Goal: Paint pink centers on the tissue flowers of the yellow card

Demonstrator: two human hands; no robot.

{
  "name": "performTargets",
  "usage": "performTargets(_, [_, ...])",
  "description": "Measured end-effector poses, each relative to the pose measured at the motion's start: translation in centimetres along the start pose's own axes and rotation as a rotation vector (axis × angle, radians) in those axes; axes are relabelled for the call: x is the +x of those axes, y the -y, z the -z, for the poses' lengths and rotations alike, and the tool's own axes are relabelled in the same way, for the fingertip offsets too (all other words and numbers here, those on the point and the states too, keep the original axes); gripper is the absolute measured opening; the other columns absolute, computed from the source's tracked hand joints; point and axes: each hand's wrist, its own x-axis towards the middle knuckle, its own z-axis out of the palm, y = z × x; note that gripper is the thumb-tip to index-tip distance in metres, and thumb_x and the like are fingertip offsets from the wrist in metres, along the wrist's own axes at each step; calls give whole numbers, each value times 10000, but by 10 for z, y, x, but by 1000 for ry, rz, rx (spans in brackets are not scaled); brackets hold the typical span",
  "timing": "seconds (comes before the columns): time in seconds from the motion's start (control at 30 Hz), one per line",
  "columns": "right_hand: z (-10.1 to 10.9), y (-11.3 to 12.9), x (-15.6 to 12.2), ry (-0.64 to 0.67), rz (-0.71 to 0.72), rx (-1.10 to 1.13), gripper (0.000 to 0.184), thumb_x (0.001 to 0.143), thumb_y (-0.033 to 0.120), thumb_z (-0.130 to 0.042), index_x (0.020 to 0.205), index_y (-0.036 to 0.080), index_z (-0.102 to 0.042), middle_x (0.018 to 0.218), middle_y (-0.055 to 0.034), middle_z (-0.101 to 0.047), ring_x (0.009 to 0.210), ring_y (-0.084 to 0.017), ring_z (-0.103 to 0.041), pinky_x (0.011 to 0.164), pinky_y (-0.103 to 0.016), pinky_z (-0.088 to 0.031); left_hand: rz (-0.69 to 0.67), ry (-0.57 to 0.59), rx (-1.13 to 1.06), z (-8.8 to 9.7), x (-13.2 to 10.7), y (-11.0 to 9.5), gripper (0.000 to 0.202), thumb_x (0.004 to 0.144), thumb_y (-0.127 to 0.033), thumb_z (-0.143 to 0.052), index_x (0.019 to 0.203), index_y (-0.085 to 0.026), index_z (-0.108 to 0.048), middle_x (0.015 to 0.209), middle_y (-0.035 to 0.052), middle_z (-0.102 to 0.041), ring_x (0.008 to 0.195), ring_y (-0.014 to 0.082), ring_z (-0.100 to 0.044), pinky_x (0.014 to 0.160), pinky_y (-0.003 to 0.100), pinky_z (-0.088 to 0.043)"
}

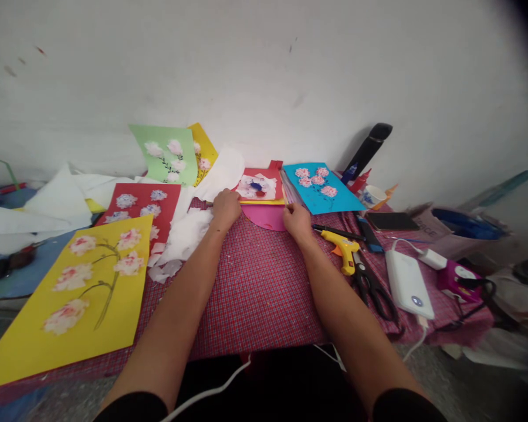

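Both my arms reach forward over a red checked cloth [255, 287]. My left hand [226, 207] is curled, its fingers pressing on the edge of a stack of coloured paper sheets near a red sheet with white tissue flowers [259, 186]. My right hand [296, 220] is also curled and rests on a pink paper sheet [266, 217] at the stack's right corner. Whether either hand pinches a sheet, I cannot make out. White tissue scraps [182, 237] lie just left of my left forearm.
A big yellow flower sheet [79, 293], a red one [138, 205] and a green one [165, 153] lie left. A blue flower sheet [321, 187] lies right, with a yellow glue gun [343, 249], scissors [372, 287], a white power bank [407, 284] and a wall [264, 76] behind.
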Motion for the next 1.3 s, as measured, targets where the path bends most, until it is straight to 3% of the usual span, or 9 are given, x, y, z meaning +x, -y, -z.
performTargets(0.47, [2, 2, -2, -23, 8, 15, 291, 964, 279, -548, 1085, 166, -787, 1082, -125, -814, 1008, -266, -746, 902, -332, -540, -10, -48, 24, -3, -1, 0, 469, 1063, -268, -333, 1152, -144, -776, 1177, 221, -676, 1123, 371, -623, 926, 462, -476])
performTargets(0.9, [3, 3, -3, 32, 27, -31, 339, 996, 269, -515, 1147, 163, -799, 1133, -123, -818, 1061, -250, -744, 939, -308, -524, -20, 5, 27, 0, -5, 0, 382, 981, -94, -406, 1148, -109, -749, 1198, 221, -671, 1153, 358, -615, 957, 431, -465])
performTargets(1.3, [1, 3, -2, 21, -3, -17, 340, 985, 273, -538, 1185, 162, -790, 1149, -127, -816, 1066, -254, -742, 935, -306, -522, 27, -98, 19, 6, -6, -6, 403, 1020, -137, -359, 1183, -115, -727, 1217, 208, -654, 1147, 339, -599, 958, 436, -466])
